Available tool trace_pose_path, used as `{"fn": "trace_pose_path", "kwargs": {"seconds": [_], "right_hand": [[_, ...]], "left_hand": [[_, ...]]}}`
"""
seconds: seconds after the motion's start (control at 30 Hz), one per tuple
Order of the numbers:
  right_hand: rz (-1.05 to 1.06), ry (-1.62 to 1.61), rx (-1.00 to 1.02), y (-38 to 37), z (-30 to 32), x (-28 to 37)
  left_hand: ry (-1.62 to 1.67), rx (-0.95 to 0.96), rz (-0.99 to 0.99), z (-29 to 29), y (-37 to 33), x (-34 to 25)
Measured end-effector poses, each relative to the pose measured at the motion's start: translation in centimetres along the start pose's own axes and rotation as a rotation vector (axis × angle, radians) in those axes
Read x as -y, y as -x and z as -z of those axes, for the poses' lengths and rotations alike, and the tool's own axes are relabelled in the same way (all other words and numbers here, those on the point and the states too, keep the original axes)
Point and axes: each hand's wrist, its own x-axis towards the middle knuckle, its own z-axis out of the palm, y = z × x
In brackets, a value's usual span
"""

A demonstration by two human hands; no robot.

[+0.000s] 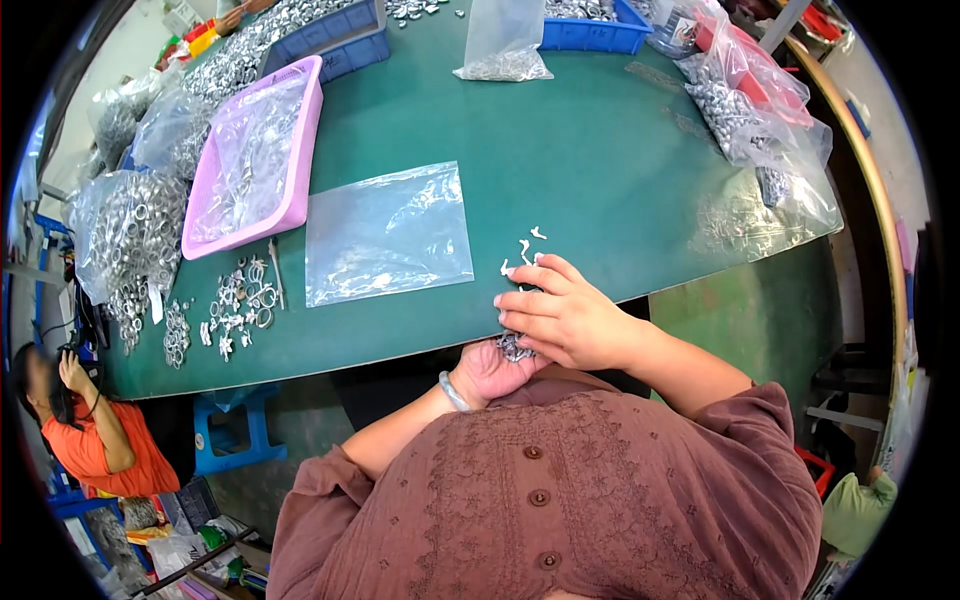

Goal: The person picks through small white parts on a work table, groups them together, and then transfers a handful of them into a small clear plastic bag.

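Observation:
My left hand [488, 375] is cupped palm up at the table's near edge, with a small heap of silver metal parts [513, 347] in it. Over that heap and the table edge lies my right hand [572, 318], palm down, its fingers stretched out toward the left. A few loose pale metal parts [525, 252] are on the green table just beyond its fingertips. Whether anything is under the right palm is hidden. Left of both hands, a clear plastic bag [390, 235] lies flat.
A pink tray [310, 140] lined with plastic stands at the left, near a bag of metal rings [135, 235] and loose metal parts [240, 300]. Blue bins [598, 36] and filled bags [740, 120] line the far side. Another person [110, 440] is at the left beside a blue stool [238, 430].

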Motion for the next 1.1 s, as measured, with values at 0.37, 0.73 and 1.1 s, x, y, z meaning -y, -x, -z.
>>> {"fn": "trace_pose_path", "kwargs": {"seconds": [0.37, 0.73, 1.1], "right_hand": [[-0.212, 0.016, -0.174, -0.4, 1.1, -2.0], [0.003, -0.163, -0.011, -1.2, 0.3, -1.5], [-0.219, -0.110, -0.174, 0.8, 1.4, -1.7]], "left_hand": [[-0.056, -0.003, 0.008, -0.9, -0.4, 0.0], [0.095, 0.076, 0.036, -0.6, -0.2, -0.1], [0.044, 0.031, 0.063, -0.7, -0.4, -0.2]]}}
